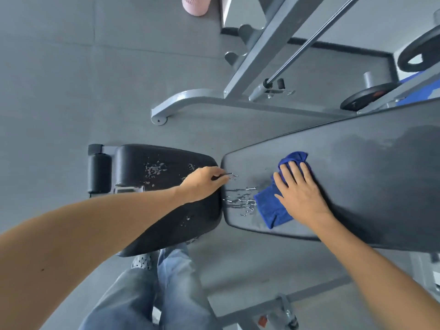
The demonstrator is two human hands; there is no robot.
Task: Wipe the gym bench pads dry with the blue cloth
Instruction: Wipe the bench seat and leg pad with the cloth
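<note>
The long back pad (357, 177) of the gym bench runs from the centre to the right edge, dark and smeared. Water drops (240, 198) lie near its left end. My right hand (300, 189) presses flat on the blue cloth (271, 206), which is folded on that pad just right of the drops. The smaller black seat pad (164, 186) sits to the left with more drops on it. My left hand (204, 184) rests at the gap between the two pads, fingers curled over the seat pad's edge.
A grey steel rack frame (238, 98) with a bar stands on the floor behind the bench. Weight plates (366, 96) lie at the right. A pink cylinder (196, 4) stands at the top. My legs in jeans (152, 294) are below the seat pad.
</note>
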